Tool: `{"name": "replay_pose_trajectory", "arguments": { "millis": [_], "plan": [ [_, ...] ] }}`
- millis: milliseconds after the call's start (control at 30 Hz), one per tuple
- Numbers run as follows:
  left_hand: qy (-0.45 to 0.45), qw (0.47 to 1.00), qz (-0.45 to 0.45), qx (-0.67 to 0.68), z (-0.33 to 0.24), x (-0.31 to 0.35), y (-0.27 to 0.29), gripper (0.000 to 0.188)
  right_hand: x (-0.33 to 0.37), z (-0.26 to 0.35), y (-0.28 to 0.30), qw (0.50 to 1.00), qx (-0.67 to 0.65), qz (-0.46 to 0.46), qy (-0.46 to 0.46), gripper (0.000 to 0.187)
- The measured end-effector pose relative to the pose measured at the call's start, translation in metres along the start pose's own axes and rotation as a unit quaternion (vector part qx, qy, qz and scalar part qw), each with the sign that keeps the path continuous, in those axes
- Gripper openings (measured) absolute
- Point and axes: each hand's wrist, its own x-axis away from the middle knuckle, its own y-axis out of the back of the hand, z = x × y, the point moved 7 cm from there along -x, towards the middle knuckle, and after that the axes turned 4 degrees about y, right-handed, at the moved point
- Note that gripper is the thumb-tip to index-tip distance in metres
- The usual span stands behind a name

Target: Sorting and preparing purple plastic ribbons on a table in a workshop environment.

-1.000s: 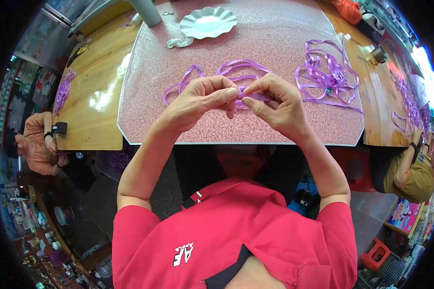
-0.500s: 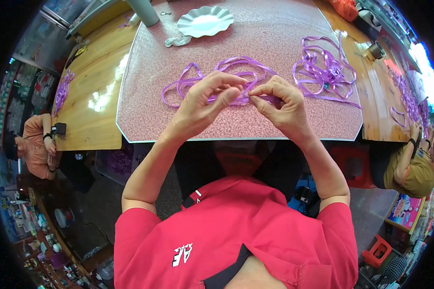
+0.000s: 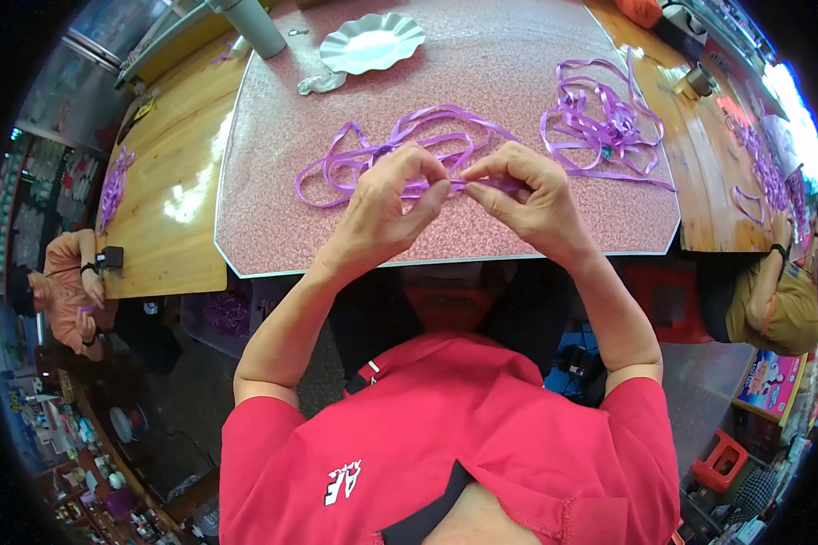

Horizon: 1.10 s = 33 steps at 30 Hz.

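Thumb and fingers of the left hand (image 3: 386,207) and right hand (image 3: 534,195) pinch a narrow, glossy purple ribbon (image 3: 457,185) over the pink speckled counter (image 3: 273,232); loose purple loops (image 3: 441,111) lie beyond them.

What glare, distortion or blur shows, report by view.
Head view: glare whitens part of the yellow table; bright area at the right rim looks blown out; pink tabletop bows at its right edge; left hand and right hand look fairly sharp.
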Motion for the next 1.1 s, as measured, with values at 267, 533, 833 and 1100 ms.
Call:
{"name": "replay_pose_trajectory", "arguments": {
  "millis": [267, 533, 833, 1100],
  "plan": [
    [0.215, 0.787, 0.036, 0.578, 0.027, 0.008, -0.027, 0.011, 0.009, -0.03, 0.013, 0.96, -0.236, -0.001, -0.148, 0.019],
    [0.252, 0.599, -0.073, 0.756, 0.029, 0.002, -0.048, 0.01, 0.014, -0.046, 0.005, 0.938, -0.272, -0.125, -0.175, 0.015],
    [-0.116, 0.988, -0.096, -0.028, -0.015, -0.022, -0.029, 0.015, 0.021, -0.05, 0.003, 0.913, -0.32, -0.108, -0.229, 0.016],
    [-0.148, 0.985, 0.047, -0.075, -0.027, -0.026, -0.04, 0.015, 0.026, -0.061, -0.004, 0.87, -0.387, -0.095, -0.29, 0.02]
  ]
}}
